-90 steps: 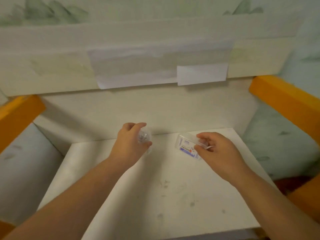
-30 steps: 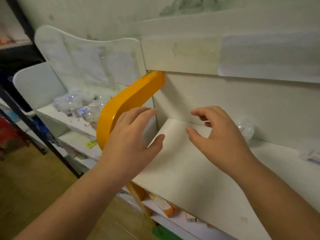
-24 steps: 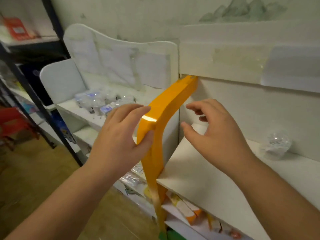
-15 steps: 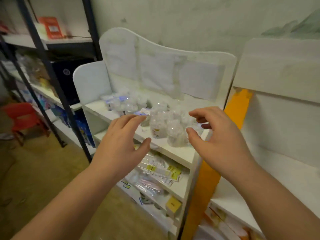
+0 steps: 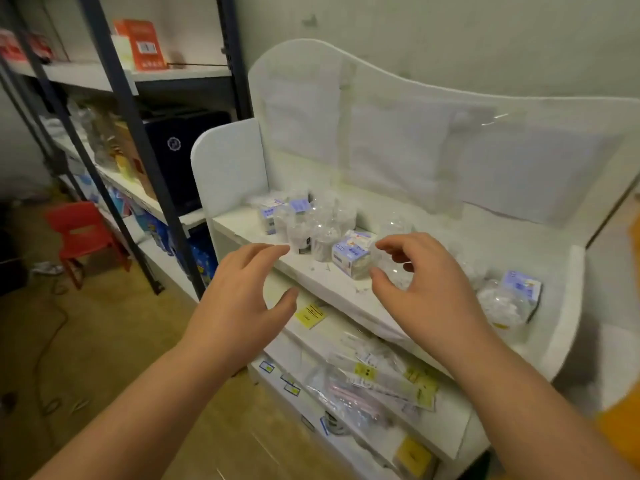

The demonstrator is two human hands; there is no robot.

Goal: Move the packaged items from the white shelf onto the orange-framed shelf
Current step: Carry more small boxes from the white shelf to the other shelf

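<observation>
Both hands reach out in front of the white shelf [image 5: 346, 289], and neither has hold of anything. The left hand [image 5: 239, 303] is spread, fingers nearly straight and thumb held out to the right, just near of the top board's front edge. The right hand [image 5: 426, 289] hovers over that board with fingers loosely curled and thumb apart from them, forming an empty gap; its fingertips [image 5: 382, 244] are just beside a clear packet with a blue-and-white label [image 5: 351, 256], though contact cannot be told. The packaged items [image 5: 304, 220] stand in a cluster on the far left part of the top board, mostly clear wrapped pieces with small blue labels, and another labelled packet [image 5: 512, 299] lies near the right end wall. The lower boards carry flat plastic bags with yellow tags [image 5: 377, 379]. A corner of orange frame [image 5: 616, 427] shows at the right edge. To the left are a dark metal rack [image 5: 121, 98] and a red chair [image 5: 81, 233] on the floor
</observation>
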